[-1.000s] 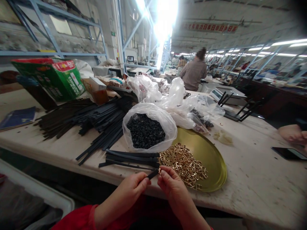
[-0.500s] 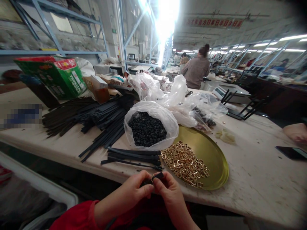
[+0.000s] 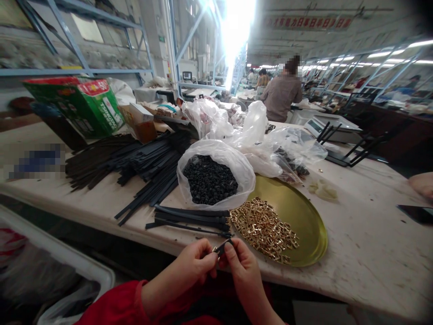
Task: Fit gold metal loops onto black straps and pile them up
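Note:
Near the table's front edge, my left hand (image 3: 194, 264) is closed on a small gold buckle (image 3: 215, 251). Right beside it, my right hand (image 3: 241, 266) pinches the end of a black strap (image 3: 223, 247) that meets the buckle. Just beyond my hands lies a small stack of black straps (image 3: 191, 219). A gold tray (image 3: 304, 221) to the right holds a heap of gold buckles (image 3: 265, 228). Behind the stack stands an open white plastic bag (image 3: 248, 174) full of small black pieces (image 3: 209, 180).
Long dark straps (image 3: 149, 158) spread over the left of the table (image 3: 365, 253). A green box (image 3: 91, 108) stands behind them. Clear bags (image 3: 257, 131) lie at the back. A phone (image 3: 414, 213) and another person's hand (image 3: 421, 183) are at the right. A white bin (image 3: 91, 266) is lower left.
My right hand's thumb has moved up and right along the strap, a little away from my left hand. The whole view has shifted slightly.

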Demonstrator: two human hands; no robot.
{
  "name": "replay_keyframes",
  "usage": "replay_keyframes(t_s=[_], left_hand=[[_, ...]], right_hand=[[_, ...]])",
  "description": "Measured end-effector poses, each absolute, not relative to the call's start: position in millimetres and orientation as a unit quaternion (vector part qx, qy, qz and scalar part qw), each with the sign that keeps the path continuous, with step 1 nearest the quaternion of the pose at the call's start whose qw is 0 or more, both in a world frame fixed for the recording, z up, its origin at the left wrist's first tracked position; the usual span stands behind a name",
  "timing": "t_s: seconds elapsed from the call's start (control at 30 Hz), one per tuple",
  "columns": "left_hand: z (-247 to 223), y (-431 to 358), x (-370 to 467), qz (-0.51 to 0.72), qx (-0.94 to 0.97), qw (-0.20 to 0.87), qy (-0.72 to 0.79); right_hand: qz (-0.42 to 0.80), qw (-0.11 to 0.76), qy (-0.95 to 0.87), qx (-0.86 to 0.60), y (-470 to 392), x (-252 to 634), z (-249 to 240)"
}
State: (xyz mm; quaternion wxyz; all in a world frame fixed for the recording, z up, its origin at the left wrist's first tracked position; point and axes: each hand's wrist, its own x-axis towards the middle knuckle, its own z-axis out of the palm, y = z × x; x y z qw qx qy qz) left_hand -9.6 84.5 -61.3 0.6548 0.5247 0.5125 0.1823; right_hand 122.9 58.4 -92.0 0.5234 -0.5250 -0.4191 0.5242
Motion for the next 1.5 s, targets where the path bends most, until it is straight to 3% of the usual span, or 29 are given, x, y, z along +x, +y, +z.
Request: replay_keyframes(t_s=[0.2, 0.37, 0.53, 0.8, 0.87, 0.97, 1.07, 1.17, 1.4, 1.5], left_hand=[[-61, 87, -9, 0.19, 0.519, 0.674, 0.491], [-59, 83, -10, 0.211, 0.558, 0.623, 0.506], [-63, 78, -16, 0.203, 0.562, 0.651, 0.468], [-59, 95, -19, 0.229, 0.622, 0.566, 0.49], [-56, 102, -20, 0.239, 0.654, 0.539, 0.475], [-63, 114, -22, 0.244, 0.644, 0.536, 0.488], [-77, 125, -25, 0.258, 0.608, 0.56, 0.5], [-87, 132, -28, 0.273, 0.586, 0.568, 0.509], [-89, 144, -35, 0.304, 0.557, 0.564, 0.528], [-81, 147, -35, 0.331, 0.533, 0.564, 0.537]], right_hand=[[0.448, 0.502, -0.491, -0.553, 56, 127, -92], [0.329, 0.51, -0.594, -0.528, 49, 130, -91], [0.423, 0.485, -0.52, -0.562, 52, 132, -88], [0.475, 0.443, -0.557, -0.518, 71, 135, -85], [0.437, 0.42, -0.612, -0.508, 94, 142, -73], [0.28, 0.417, -0.668, -0.55, 148, 150, -61], [0.137, 0.278, -0.723, -0.617, 205, 151, -66], [0.128, 0.234, -0.722, -0.638, 242, 147, -83], [0.17, 0.279, -0.723, -0.609, 239, 148, -87], [0.294, 0.326, -0.702, -0.561, 208, 146, -75]])
